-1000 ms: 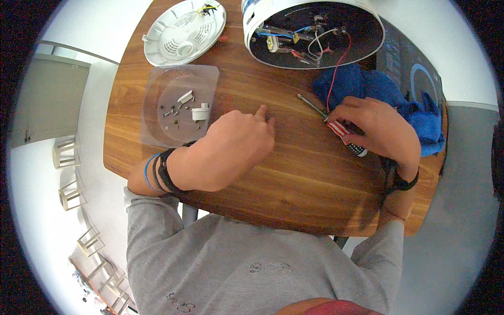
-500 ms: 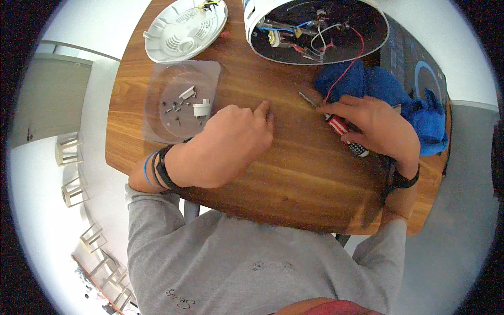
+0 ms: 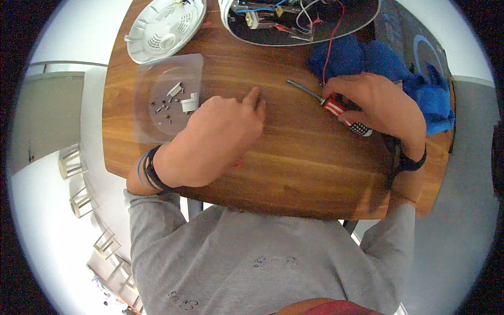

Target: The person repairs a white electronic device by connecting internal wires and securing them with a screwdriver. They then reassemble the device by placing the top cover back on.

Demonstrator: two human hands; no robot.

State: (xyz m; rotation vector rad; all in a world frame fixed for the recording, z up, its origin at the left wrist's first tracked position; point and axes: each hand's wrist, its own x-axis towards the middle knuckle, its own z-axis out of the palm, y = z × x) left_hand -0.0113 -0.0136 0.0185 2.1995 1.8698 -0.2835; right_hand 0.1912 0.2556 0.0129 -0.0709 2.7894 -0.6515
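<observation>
My right hand (image 3: 380, 102) closes round a screwdriver (image 3: 335, 107) with a red, white and dark star-patterned handle. Its metal shaft points to the upper left over the wooden table. A thin red wire (image 3: 329, 58) runs from the open white housing (image 3: 302, 44) down to the fingers of this hand. Palm down, my left hand (image 3: 215, 136) lies at the middle of the table, index finger stretched and thumb beside it, the other fingers curled under. A small red bit (image 3: 238, 164) shows beneath it; what it belongs to is hidden.
A translucent tray (image 3: 197, 65) holds several screws and small white parts left of my left hand. Behind it lies a white vented cover (image 3: 139, 42). A blue cloth (image 3: 378, 60) is bunched beyond my right hand, beside a dark box (image 3: 401, 37).
The view has shifted, so things sit higher in the picture. The screwdriver has turned slightly and more of its shaft shows. A red bit now appears under my left hand.
</observation>
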